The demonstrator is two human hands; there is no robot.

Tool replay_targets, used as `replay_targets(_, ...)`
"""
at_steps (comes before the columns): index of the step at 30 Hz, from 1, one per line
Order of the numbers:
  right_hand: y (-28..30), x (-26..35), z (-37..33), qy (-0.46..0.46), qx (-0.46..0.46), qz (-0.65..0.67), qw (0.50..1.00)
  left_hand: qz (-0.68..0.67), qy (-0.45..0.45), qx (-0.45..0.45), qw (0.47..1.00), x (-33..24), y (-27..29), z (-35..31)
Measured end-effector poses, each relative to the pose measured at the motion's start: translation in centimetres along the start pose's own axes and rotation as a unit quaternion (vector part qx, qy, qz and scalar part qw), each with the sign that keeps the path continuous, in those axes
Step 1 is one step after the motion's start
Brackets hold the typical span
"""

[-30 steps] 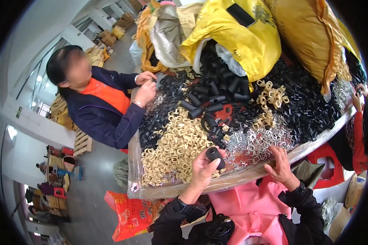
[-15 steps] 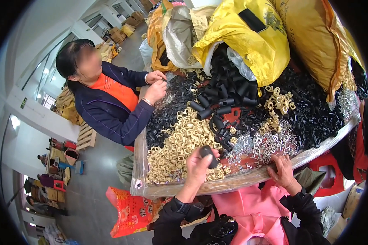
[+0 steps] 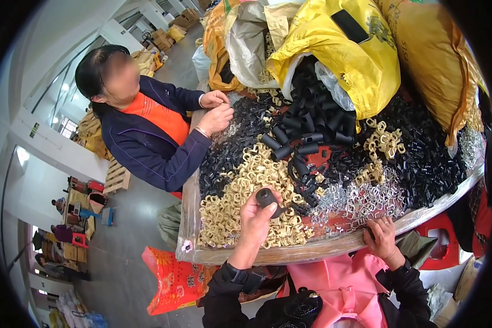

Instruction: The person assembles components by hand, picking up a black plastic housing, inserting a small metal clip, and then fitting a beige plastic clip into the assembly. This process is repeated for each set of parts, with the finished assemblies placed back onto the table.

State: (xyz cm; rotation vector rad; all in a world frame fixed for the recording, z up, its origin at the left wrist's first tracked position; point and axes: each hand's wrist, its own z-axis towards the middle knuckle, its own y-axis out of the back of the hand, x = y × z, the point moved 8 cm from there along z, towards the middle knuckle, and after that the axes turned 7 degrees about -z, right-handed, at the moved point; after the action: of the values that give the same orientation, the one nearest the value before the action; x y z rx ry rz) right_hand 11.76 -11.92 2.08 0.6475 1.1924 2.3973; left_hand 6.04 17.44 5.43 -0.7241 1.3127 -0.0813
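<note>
A short black hollow tube (image 3: 267, 200) stands tilted in the grip of my left hand (image 3: 255, 223), its round open end facing up. That hand is just above a pile of gold-coloured metal buckles (image 3: 238, 188). At the table's near edge, my right hand (image 3: 381, 239) rests with bent fingers beside a scatter of silver wire rings (image 3: 374, 197); I see nothing held in it, though its palm is hidden. Farther back lies a heap of similar black tubes (image 3: 320, 115), spilling from a yellow plastic bag (image 3: 366, 71).
Across the left corner, a co-worker (image 3: 153, 128) handles something small with both hands. Small black pieces (image 3: 432, 158) cover the right side. A dark phone (image 3: 350, 26) lies on the yellow bag. A full orange-yellow sack (image 3: 426, 60) stands behind. Plastic film wraps the table rim (image 3: 300, 253).
My left hand has shifted slightly left and turned the black tube so its open end shows. My right hand stays by the edge, its fingers a little more bent. The co-worker's hands remain together.
</note>
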Motion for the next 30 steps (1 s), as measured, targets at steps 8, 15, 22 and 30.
replay_targets(8, -0.1, 0.0, -0.1, -0.006, 0.003, 0.003, 1.000, 0.004, 0.017, -0.011, 1.000, 0.6, 0.2, 0.0)
replay_targets(15, -0.1, -0.1, -0.3, -0.003, 0.003, 0.001, 1.000, 0.026, 0.015, 0.006, 1.000, 0.9, 0.3, -0.1)
replay_targets(22, 0.0, 0.1, -0.2, 0.006, 0.002, 0.006, 1.000, 0.085, -0.019, 0.037, 0.996, 0.4, -0.2, -0.4)
replay_targets(30, 0.0, 0.1, -0.1, 0.007, 0.001, -0.001, 1.000, 0.050, 0.009, 0.020, 0.999, 0.3, -0.5, -0.5)
